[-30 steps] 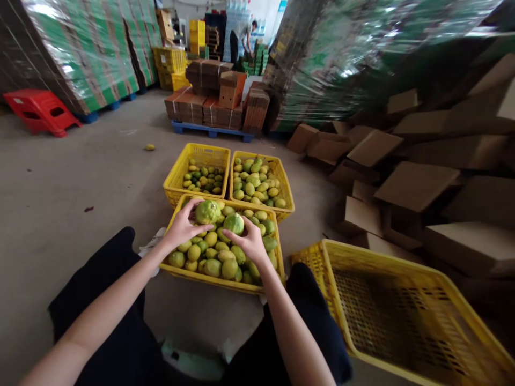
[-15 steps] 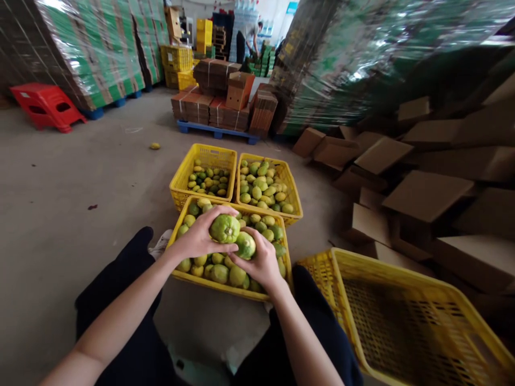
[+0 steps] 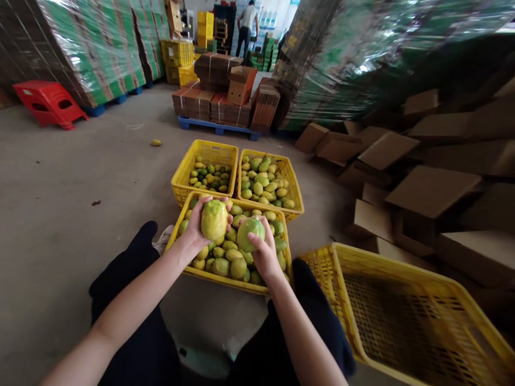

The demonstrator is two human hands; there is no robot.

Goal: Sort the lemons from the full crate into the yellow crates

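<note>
My left hand (image 3: 196, 222) is wrapped round a yellow-green papaya (image 3: 214, 221), its greener end up. A greener papaya (image 3: 250, 234) sits in my right hand (image 3: 264, 251), the thumb pressed across its near side. The two fruits are held apart, above a yellow crate (image 3: 237, 287) full of green and yellow papayas (image 3: 221, 266). Behind it stand two more yellow crates: the left one (image 3: 177, 185) holds smaller, partly dark green fruit (image 3: 211, 176), and the right one (image 3: 298, 195) is heaped with papayas (image 3: 263, 182).
At my right stands a large yellow crate (image 3: 341, 300) with its bare bottom showing. Cardboard boxes (image 3: 432, 190) are piled beyond it. A blue pallet (image 3: 217, 128) bears bundled cardboard. A red stool (image 3: 48, 104), a loose fruit (image 3: 155, 142) and a person (image 3: 247, 29) are farther off.
My hands have moved apart and turned the two papayas, which were close together with their ends toward me. The person at the back has straightened up.
</note>
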